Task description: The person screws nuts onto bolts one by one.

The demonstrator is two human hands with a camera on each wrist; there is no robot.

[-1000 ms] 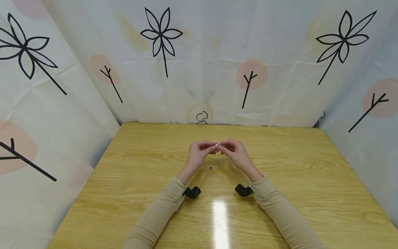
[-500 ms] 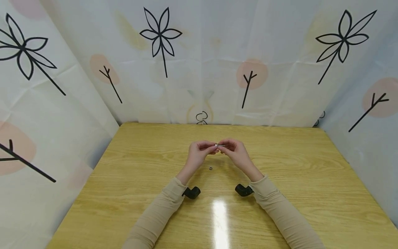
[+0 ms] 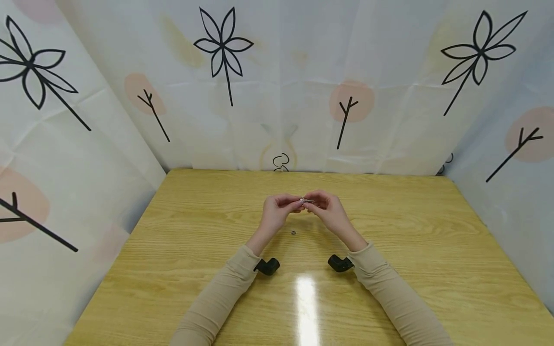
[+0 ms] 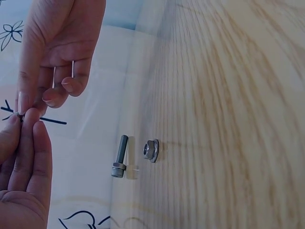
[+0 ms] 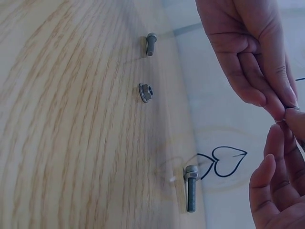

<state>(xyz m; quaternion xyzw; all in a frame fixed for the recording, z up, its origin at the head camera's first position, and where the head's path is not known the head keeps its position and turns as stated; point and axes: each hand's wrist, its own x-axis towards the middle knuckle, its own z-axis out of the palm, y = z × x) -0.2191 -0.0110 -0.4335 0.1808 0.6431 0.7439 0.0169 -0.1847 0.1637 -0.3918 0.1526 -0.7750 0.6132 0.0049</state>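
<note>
My left hand (image 3: 279,207) and right hand (image 3: 328,209) meet fingertip to fingertip above the table (image 3: 207,230). Between their thumbs and index fingers they pinch a thin silver bolt (image 3: 309,201), its shank pointing right. Fingers hide most of it; I cannot tell whether a nut is on it. Below them a flange nut (image 3: 293,232) lies on the wood, larger in the left wrist view as the same flange nut (image 4: 151,150). The right wrist view shows a short bolt (image 5: 151,44) and a longer bolt with a nut on it (image 5: 191,188).
Black wrist cameras (image 3: 267,266) sit at both cuffs. White patterned curtains (image 3: 303,129) hang behind the table and along both sides. In the left wrist view, a bolt with a nut (image 4: 119,160) lies near the flange nut.
Both hands stay in almost the same place, fingertips together on the bolt. The bolt's shank tilts slightly differently and the fingertips shift a little. The flange nut lies still.
</note>
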